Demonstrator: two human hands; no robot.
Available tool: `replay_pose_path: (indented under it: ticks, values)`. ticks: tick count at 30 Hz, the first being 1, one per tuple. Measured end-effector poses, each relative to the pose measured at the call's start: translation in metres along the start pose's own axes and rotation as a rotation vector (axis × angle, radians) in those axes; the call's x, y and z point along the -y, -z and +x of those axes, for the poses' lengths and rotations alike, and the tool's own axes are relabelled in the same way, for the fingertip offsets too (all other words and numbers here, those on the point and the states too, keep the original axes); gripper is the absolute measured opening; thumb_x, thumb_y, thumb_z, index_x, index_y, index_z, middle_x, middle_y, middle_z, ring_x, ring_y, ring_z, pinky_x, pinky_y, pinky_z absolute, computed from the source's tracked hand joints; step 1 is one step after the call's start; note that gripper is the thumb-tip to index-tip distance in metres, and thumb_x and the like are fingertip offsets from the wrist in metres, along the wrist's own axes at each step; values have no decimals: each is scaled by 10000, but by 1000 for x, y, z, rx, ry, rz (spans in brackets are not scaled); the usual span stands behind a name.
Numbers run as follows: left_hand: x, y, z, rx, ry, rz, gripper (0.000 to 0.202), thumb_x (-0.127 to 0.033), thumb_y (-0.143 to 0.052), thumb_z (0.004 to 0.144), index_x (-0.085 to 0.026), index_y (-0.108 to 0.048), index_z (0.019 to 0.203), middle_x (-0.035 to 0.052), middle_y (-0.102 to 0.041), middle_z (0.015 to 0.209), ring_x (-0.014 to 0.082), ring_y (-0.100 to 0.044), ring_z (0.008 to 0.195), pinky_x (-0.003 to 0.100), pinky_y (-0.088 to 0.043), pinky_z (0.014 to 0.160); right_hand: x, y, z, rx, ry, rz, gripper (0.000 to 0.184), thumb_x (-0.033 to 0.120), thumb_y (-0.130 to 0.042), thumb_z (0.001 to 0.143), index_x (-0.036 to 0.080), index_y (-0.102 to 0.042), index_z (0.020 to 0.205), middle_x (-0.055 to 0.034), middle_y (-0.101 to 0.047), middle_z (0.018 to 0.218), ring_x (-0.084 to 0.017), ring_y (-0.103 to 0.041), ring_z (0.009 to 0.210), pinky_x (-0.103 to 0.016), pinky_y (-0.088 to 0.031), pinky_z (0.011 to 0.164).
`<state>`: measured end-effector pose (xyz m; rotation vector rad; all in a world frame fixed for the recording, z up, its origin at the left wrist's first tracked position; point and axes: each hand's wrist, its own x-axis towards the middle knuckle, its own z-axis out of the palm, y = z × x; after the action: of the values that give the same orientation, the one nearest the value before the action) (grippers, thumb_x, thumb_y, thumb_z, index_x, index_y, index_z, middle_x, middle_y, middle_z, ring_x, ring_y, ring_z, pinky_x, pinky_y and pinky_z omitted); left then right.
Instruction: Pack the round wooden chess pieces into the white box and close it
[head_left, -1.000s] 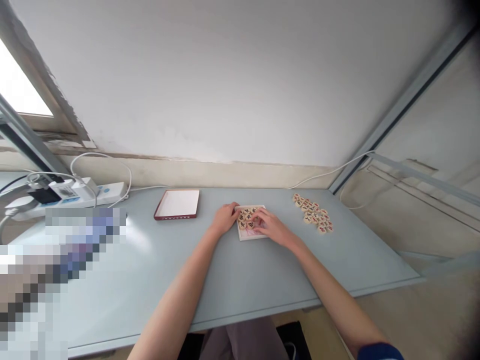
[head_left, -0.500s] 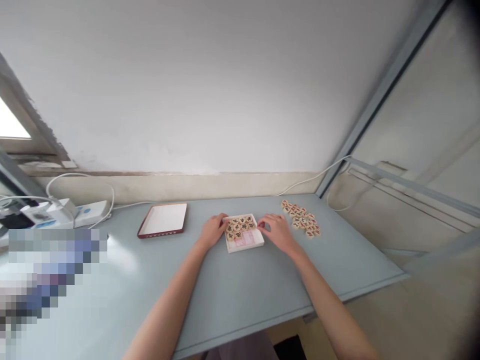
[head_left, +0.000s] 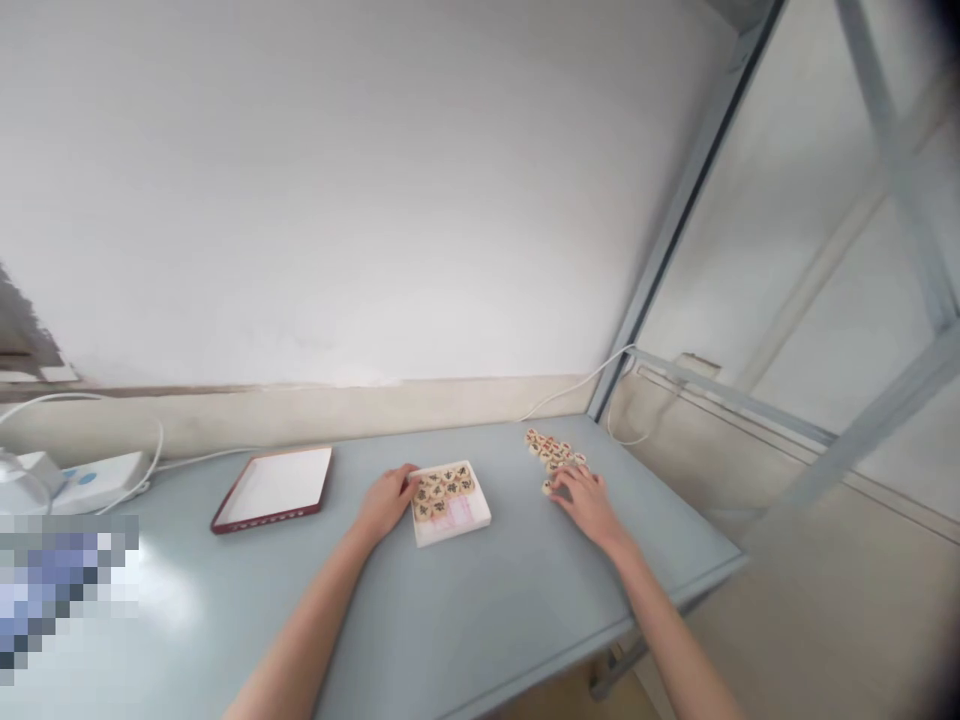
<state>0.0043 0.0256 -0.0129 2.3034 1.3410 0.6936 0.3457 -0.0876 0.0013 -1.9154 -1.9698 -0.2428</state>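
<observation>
A shallow white box (head_left: 474,520) stands on the desk with rows of round Chinese chess pieces (head_left: 451,487) in its far part, black characters facing up. Pink marks show on the box floor at the near side. My left hand (head_left: 386,503) grips the box's left edge, thumb and fingers at the rim. On the right, my right hand (head_left: 589,503) has its fingers closed at a single Chinese chess piece (head_left: 547,488), at the near edge of a loose pile of pieces (head_left: 551,447) with red and black characters. The hand covers part of that pile.
A dark red box lid (head_left: 281,485), white inside, lies to the left. Power strips (head_left: 97,483) and white cables sit at the far left. A wall (head_left: 337,200) backs the desk (head_left: 450,610), and a metal post (head_left: 675,230) rises at its right corner.
My right hand has gone from the box's right edge over to the loose pieces. My left hand stays at the box. The view has turned to the right.
</observation>
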Motion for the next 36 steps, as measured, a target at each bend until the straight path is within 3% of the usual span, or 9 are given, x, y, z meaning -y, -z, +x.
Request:
replay_pose_path:
  ticks: [4, 7, 11, 15, 18, 21, 26, 36]
  values:
    - [-1, 1, -2, -6, 14, -1, 358, -386, -278, 872, -192, -538, 1023, 66, -619, 873, 204, -557, 879, 299, -407, 775, 22, 3, -1, 53, 20, 207, 153, 357, -536, 792, 220, -577, 739, -3, -636, 912, -197, -543, 906, -393, -331, 852]
    - [-3, 2, -4, -15, 20, -8, 353, -380, -291, 868, -186, -542, 1024, 75, -620, 903, 200, -555, 887, 295, -404, 776, 51, 8, 7, 58, 26, 394, 169, 386, -556, 770, 227, -607, 802, -6, -642, 866, -176, -560, 808, -359, -358, 845]
    - [-5, 3, -5, -18, 19, -13, 344, -374, -294, 871, -185, -550, 1002, 73, -626, 903, 192, -557, 878, 285, -401, 769, 99, 14, 32, 159, 149, 650, 189, 311, -579, 754, 215, -596, 916, -11, -627, 901, -157, -553, 818, -281, -404, 786]
    - [-4, 1, -4, -29, 6, -21, 336, -371, -298, 875, -185, -553, 989, 70, -628, 909, 192, -555, 885, 283, -400, 771, 128, 7, 49, 338, 271, 644, 143, 176, -563, 731, 200, -591, 869, -1, -607, 878, -144, -542, 797, -256, -411, 749]
    - [-5, 2, -4, -22, 14, -23, 328, -365, -302, 876, -187, -549, 998, 71, -628, 941, 192, -553, 908, 280, -398, 779, 130, -7, 52, 414, 295, 655, 135, 88, -544, 695, 180, -566, 791, 5, -572, 856, -122, -538, 739, -230, -421, 688]
    - [-6, 2, -4, -7, 35, -10, 317, -360, -306, 875, -193, -543, 1000, 72, -625, 948, 192, -554, 916, 277, -399, 775, 126, -17, 49, 399, 302, 691, 131, 60, -531, 693, 174, -546, 755, -7, -539, 928, -113, -533, 745, -226, -427, 691]
    - [-6, 2, -4, -10, 30, -9, 321, -360, -299, 875, -196, -547, 996, 71, -625, 951, 199, -550, 927, 289, -397, 791, 125, -16, 46, 304, 317, 614, 104, 94, -513, 747, 182, -564, 723, -5, -546, 891, -134, -526, 818, -250, -399, 768]
    - [-2, 0, -2, -6, 22, -16, 322, -354, -302, 872, -195, -547, 1009, 71, -624, 963, 197, -550, 933, 290, -400, 796, 126, -20, 51, 302, 332, 600, 109, 107, -526, 761, 193, -582, 797, -7, -577, 894, -149, -529, 856, -267, -405, 793]
